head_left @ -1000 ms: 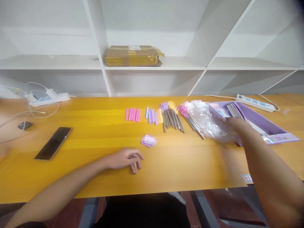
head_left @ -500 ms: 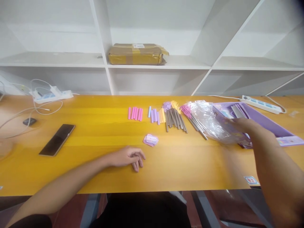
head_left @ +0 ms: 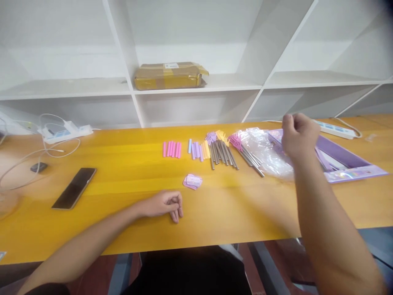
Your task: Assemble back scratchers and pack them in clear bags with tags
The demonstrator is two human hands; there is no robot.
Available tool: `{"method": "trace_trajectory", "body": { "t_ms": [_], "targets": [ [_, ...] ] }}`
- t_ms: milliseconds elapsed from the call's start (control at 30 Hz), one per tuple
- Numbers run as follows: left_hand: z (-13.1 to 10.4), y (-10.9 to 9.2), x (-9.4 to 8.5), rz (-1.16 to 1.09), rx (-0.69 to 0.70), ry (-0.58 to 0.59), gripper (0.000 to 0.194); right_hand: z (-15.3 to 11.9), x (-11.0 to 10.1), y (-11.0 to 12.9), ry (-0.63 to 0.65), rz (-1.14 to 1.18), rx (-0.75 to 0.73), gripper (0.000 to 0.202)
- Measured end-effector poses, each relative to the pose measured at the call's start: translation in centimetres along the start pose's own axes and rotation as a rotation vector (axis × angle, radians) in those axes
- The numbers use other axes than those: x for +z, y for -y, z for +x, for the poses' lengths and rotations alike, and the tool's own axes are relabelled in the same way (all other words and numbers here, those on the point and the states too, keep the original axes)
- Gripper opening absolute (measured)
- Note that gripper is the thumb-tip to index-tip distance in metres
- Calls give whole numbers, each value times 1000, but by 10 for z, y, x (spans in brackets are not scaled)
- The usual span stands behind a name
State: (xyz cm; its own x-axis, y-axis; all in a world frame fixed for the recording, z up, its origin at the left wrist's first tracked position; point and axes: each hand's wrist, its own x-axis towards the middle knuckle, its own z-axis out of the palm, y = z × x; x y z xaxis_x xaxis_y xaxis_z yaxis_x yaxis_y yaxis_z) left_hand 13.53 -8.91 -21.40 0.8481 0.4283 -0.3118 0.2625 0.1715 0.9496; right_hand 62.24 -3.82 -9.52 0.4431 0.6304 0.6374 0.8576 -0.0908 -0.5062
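My left hand rests on the table, its fingers loosely bent and holding nothing. Just beyond it lies a small stack of pale purple cards. My right hand is raised in a fist over the purple box; whatever its fingers hold, if anything, is hidden. Left of that hand are crumpled clear plastic bags and metal rods with pink claw-shaped ends. More rods have purple and yellow claws. Short pink tubes lie in a row, near blue, purple and yellow tubes.
A black phone lies at the left, with a power strip and loose white cables behind it. Another power strip sits behind the purple box. A taped cardboard parcel stands on the white shelf.
My right hand has lifted from beside the plastic bags and closed into a fist over the box. My left hand stays put, its fingers slightly more curled. The view has shifted a little.
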Motion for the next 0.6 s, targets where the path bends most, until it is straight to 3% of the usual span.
{"method": "trace_trajectory", "body": {
  "t_ms": [100,200,400,600],
  "targets": [
    [1,-1,0,2,1,-3,43,-28,26,8,-110,67,-60,37],
    [0,-3,2,-1,-11,-7,43,-59,55,-8,-47,60,-53,37],
    [-2,-5,3,-18,-28,-12,43,-86,87,-45,182,46,-12,35],
    [-1,-4,2,-34,-34,-12,45,-86,104,-43,490,-285,-68,33]
  ]
}}
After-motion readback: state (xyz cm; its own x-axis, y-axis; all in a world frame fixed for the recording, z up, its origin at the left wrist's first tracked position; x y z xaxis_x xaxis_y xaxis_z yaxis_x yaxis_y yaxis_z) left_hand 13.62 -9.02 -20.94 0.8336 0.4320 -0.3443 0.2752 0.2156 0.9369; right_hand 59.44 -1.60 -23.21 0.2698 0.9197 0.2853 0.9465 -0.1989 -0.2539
